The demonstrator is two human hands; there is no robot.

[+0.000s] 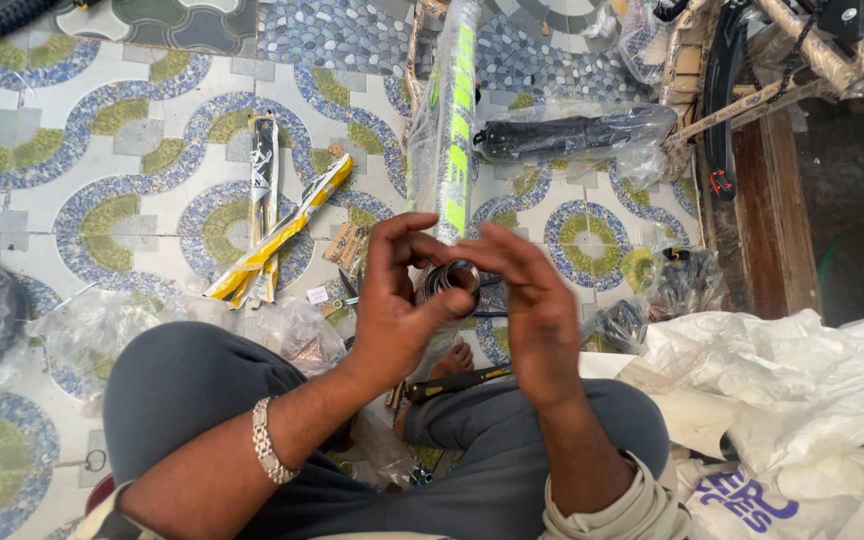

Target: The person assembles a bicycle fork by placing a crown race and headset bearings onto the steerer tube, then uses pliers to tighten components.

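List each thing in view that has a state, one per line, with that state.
left hand: gripping the metal ring
right hand: fingertips on the ring
metal ring: held up between both hands
frame tube: plastic-wrapped, lying on the tiled floor
black part: sealed in clear bag
yellow-and-white strip: lying flat

Hidden and cut-off parts

The small round dark metal ring (449,280) is half covered by the left hand (392,310) and right hand (537,310); the white printed plastic bag (782,490) runs off the bottom edge.
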